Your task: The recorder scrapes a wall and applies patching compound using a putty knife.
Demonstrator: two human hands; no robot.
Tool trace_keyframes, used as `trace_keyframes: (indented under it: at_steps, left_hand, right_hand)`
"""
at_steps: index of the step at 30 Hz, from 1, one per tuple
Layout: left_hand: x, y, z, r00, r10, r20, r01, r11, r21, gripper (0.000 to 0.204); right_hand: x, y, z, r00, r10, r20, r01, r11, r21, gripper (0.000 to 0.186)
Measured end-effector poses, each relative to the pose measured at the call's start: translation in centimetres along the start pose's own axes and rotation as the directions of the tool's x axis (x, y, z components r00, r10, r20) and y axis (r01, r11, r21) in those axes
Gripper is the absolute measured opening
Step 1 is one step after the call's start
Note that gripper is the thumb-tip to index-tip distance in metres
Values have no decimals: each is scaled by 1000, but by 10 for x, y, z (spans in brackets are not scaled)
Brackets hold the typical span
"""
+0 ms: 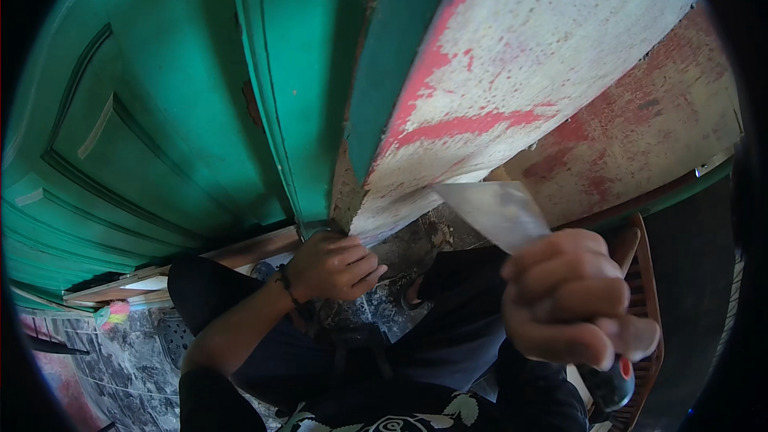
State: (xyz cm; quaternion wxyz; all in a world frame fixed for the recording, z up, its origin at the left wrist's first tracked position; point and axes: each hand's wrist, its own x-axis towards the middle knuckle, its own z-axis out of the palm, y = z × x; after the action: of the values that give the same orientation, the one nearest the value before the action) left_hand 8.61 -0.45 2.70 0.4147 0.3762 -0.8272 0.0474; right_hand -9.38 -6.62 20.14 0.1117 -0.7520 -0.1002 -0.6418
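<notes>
My right hand grips a putty knife by its dark handle, its broad metal blade angled toward the white wall, which has red paint patches and rough speckling. My left hand, with a dark bracelet at the wrist, has curled fingers at the foot of the green door frame, just below the wall's corner; whatever it holds, if anything, is hidden. To the left is a green panelled door with raised mouldings.
A red-stained beige panel stands at the right, above a wooden slatted chair. My legs are bent on a stained tiled floor. A pink-and-yellow fluffy item and a wooden board lie along the door's bottom.
</notes>
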Motion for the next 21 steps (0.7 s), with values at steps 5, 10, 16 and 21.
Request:
trace_keyframes:
  at_steps: [5, 10, 16, 21]
  left_hand:
    - [2, -1, -5, 1000, -5, -10, 5, 1000, 12, 21]
    - [1, 1, -1, 1000, 3, 1, -3, 1000, 3, 21]
    - [0, -1, -3, 1000, 4, -22, -4, 1000, 12, 23]
    - [2, 0, -2, 999, 13, -42, -12, 1000, 15, 22]
  right_hand:
    - [3, 1, 1, 988, -85, -132, 84, 996, -12, 28]
    - [-3, 2, 0, 986, -57, -157, 65, 997, 49, 38]
    - [1, -9, -11, 971, -102, -214, 128, 986, 108, 39]
    - [-16, -2, -10, 999, 34, 0, -34, 997, 68, 36]
